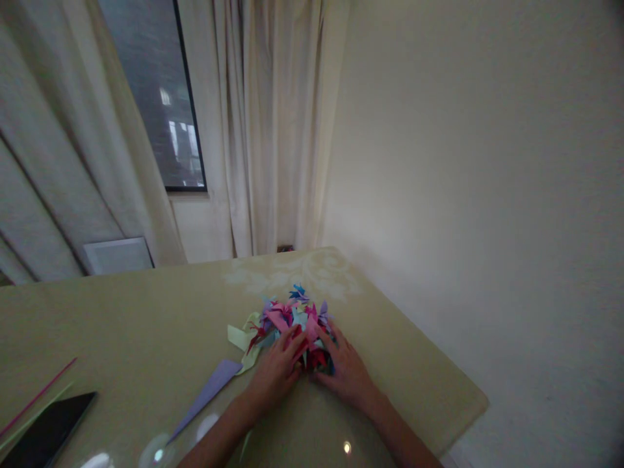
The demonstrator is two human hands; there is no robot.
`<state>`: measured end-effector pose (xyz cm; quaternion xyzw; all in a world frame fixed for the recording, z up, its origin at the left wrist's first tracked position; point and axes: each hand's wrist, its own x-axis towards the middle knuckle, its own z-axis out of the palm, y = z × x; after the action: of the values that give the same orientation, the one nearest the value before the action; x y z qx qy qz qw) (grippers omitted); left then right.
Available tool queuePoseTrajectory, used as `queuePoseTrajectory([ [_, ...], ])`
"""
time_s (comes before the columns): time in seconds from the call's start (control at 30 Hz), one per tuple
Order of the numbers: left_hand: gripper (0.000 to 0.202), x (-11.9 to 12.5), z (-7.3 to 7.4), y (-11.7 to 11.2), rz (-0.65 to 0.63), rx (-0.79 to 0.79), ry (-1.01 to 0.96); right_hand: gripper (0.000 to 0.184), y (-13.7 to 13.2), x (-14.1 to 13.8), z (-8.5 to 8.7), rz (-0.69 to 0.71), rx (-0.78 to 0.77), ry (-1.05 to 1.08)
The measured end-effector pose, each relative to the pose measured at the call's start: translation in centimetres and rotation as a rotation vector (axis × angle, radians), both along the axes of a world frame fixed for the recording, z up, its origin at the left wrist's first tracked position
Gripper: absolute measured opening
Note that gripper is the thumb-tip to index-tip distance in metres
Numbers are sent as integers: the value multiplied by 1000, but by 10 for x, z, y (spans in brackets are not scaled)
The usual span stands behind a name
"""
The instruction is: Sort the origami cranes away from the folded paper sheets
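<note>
Heap of folded paper (280,320) — saw it on the bench (414,357), lower centre of the frame, cupped between open left hand (275,372) and open right hand (349,374); noted purple strip (210,391), lower left.

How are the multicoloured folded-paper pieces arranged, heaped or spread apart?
Heaped: the multicoloured folded-paper pieces overlap in one cluster, with the left hand and right hand at its near side.

The left hand (273,372) points to one o'clock, the right hand (350,373) to eleven, both palms down, fingers (328,344) parted.
</note>
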<state>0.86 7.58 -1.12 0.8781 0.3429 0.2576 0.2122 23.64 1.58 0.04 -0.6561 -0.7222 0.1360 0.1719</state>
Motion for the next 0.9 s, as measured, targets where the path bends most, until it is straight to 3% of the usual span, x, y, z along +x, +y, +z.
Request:
queuePoseTrajectory([
  [0.1, 68, -18, 11, 17, 66, 43, -150, 88, 26, 10, 4, -11, 72, 18],
  [0.2, 70, -63, 13, 25, 215, 83, -170, 78, 57, 14, 9, 32, 109, 14],
  [0.27, 73, -99, 1, 20, 413, 134, -51, 86, 79, 13, 13, 5, 100, -35],
  [0.33, 75, -129, -19, 8, 609, 84, 101, 98, 102, 8, 15, -13, 57, -54],
  [0.43, 87, -150, -49, -22, 545, 16, 178, 104, 131, -11, 17, 77, -3, 3],
  [0.53, 104, -134, -60, -51, 401, 93, 191, 90, 147, -46, 16, 279, 13, 85],
  [0.67, 127, -87, -41, -58, 364, 97, 253, 70, 145, -88, 13, 495, 29, 226],
  [0.8, 106, -59, -13, -34, 532, 155, 251, 60, 122, -92, 17, 569, -67, 391],
  [0.9, 84, -55, 4, -9, 501, 120, 307, 58, 99, -73, 24, 546, -110, 459],
])
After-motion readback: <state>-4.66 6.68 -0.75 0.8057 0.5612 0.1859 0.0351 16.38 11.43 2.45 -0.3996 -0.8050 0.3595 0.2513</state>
